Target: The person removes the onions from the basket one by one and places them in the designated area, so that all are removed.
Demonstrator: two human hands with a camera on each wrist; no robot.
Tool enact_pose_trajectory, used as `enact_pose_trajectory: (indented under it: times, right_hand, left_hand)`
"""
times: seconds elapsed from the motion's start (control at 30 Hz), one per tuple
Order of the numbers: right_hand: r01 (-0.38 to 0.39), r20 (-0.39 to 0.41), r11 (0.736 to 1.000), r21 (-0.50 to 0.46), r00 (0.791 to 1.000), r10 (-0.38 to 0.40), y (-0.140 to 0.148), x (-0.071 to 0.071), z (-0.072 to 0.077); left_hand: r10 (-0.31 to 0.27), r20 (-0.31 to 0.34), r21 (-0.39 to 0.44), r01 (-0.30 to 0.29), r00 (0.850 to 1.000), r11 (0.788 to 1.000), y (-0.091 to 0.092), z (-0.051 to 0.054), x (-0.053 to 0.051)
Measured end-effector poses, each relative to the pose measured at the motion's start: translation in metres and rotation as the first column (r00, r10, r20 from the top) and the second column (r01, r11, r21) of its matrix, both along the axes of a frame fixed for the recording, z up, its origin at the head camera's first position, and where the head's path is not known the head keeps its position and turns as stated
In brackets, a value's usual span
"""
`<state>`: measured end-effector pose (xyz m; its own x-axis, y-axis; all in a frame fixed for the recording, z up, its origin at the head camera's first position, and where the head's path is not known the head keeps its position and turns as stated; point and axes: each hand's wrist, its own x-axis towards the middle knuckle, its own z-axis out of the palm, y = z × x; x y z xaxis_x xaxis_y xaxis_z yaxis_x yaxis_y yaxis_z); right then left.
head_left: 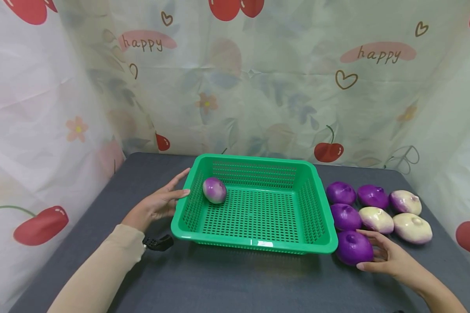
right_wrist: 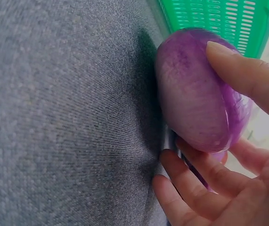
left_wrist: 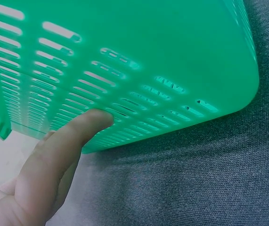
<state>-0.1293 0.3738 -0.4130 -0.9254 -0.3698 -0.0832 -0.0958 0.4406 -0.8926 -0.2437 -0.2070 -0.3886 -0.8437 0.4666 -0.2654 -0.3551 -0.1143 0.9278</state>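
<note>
In the head view a green plastic basket [head_left: 254,246] stands mid-table with one purple-and-white onion [head_left: 214,190] at its left end. My left hand [head_left: 158,204] holds the basket's left side, thumb on the rim; in the left wrist view a finger [left_wrist: 63,150] touches the slotted outer wall. At the basket's front right corner, my right hand [head_left: 389,256] grips a purple onion [head_left: 354,248] between thumb and fingers. The right wrist view shows this onion's paler underside [right_wrist: 191,99] close to the cloth; whether it touches is unclear.
Right of the basket several onions sit grouped, some deep purple [head_left: 373,196], others mostly white [head_left: 413,228]. Dark grey cloth [head_left: 235,282] covers the table. A printed curtain [head_left: 250,121] hangs behind and at both sides.
</note>
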Motion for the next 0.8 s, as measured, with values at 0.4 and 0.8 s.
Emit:
enact_pose_trajectory:
  times: [0.4, 0.8]
  right_hand:
    - [-0.017, 0.013, 0.998, 0.067, 1.0, 0.016, 0.0053, -0.0028, 0.001]
    - [-0.012, 0.027, 0.995, 0.1, 1.0, 0.009, 0.0061, -0.0027, 0.0026]
  left_hand:
    - [-0.005, 0.001, 0.002, 0.005, 1.0, 1.0, -0.0005, -0.0001, -0.0003]
    - [-0.01, -0.003, -0.001, 0.01, 1.0, 1.0, -0.0009, -0.0001, -0.0005]
